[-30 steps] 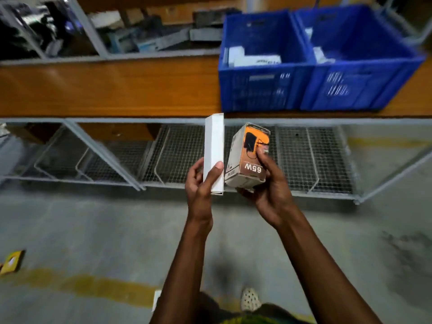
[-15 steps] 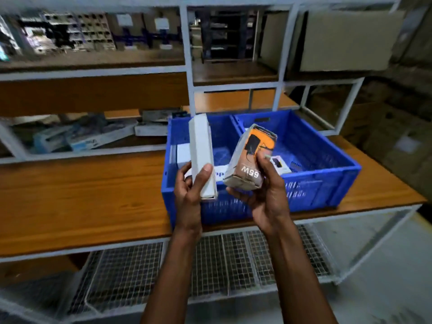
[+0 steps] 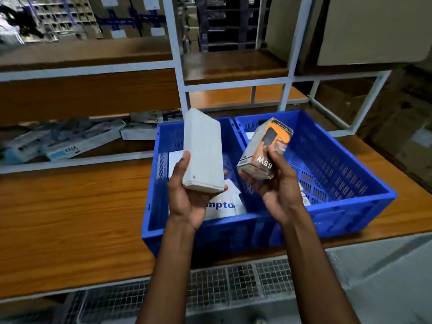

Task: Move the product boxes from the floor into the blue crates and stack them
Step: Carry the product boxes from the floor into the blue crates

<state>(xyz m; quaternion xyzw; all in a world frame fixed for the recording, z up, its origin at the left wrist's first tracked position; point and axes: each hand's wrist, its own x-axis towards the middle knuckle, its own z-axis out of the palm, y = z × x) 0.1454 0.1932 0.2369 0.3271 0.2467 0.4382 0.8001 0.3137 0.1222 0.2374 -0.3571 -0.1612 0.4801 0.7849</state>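
A: Hands?
B: L hand (image 3: 187, 202) gripping flat, matte white box (image 3: 202, 150); R hand (image 3: 278, 190) gripping glossy orange "65W" carton (image 3: 266, 148), tilted.
A: Where?
B: Both over slotted blue plastic crates (image 3: 222, 232) on wood-grain worktop (image 3: 70, 218).

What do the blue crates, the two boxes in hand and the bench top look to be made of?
The blue crates look like moulded plastic: slotted walls, faint sheen. The white box is probably matte cardboard, judging by its crisp folded edges. The orange 65W box is printed cardboard, perhaps glossy. The bench top is wood or wood-look laminate; grain streaks show.
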